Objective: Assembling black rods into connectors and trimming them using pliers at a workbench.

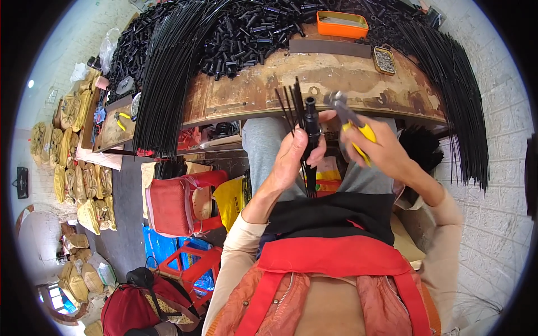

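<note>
My left hand (288, 157) is closed around a black tubular part (311, 120) with a narrow neck at its top, held upright over my lap. In the same grip are several thin black rods (291, 109), their upper ends fanning out left of the tube. My right hand (386, 147) grips a pair of pliers (367, 133) with yellow-and-black handles. The metal jaws of the pliers point up and left, slightly blurred, to the right of the tube's top. A fingertip of my right hand is close to the tube; whether it touches is unclear.
The worn wooden bench (252, 98) ahead bears a heap of black tubular parts (241, 42). Long black rod bundles (168, 84) hang over its edge on both sides. An orange box (342, 24) and a tray of small metal pieces (384, 60) stand farther back. A red chair (174, 204) is at left.
</note>
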`<state>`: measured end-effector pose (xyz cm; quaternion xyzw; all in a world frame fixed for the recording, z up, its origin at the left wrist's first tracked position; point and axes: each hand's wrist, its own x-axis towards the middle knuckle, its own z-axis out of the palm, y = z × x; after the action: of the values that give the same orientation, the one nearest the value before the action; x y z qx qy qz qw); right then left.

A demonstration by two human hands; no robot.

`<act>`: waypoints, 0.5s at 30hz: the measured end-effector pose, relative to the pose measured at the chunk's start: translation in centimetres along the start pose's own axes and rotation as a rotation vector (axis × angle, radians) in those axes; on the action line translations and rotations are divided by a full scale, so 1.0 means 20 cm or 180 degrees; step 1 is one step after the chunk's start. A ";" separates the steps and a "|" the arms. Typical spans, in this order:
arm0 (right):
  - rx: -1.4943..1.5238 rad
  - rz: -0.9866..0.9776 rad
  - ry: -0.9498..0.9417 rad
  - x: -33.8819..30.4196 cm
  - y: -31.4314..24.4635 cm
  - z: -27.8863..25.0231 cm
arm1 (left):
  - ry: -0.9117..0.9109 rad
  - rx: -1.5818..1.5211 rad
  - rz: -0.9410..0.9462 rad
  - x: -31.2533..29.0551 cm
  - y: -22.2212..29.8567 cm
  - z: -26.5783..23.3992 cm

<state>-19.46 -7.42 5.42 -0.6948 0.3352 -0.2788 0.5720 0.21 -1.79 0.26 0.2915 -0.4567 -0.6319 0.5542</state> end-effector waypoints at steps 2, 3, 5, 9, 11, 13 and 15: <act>-0.0572 0.1175 -0.0433 -0.11 -0.07 -0.05 | -0.0022 -0.0070 0.0002 -0.01 0.00 -0.04; -0.0554 0.1165 -0.0450 -0.15 -0.11 -0.06 | 0.0051 -0.0094 0.0017 -0.02 0.01 -0.02; -0.1179 0.1156 -0.0674 -0.23 -0.17 -0.09 | -0.0082 -0.0042 -0.0034 -0.02 -0.02 0.05; -0.1211 0.1032 -0.0878 -0.20 -0.19 -0.05 | -0.0126 0.0020 -0.0032 -0.08 -0.04 0.05; -0.0760 0.1514 -0.1010 -0.19 -0.21 -0.03 | -0.0128 -0.0047 -0.0015 -0.09 -0.05 0.03; -0.0538 0.1265 -0.0923 -0.23 -0.14 -0.04 | -0.0180 -0.0118 -0.0048 -0.08 -0.05 0.04; -0.0313 0.1021 -0.0825 -0.24 -0.13 -0.06 | -0.0240 -0.0191 -0.0086 -0.08 -0.05 0.05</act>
<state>-22.88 -4.11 8.25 -0.6898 0.3783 -0.0758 0.6127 -0.78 -0.05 -0.40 0.2568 -0.4541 -0.6633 0.5365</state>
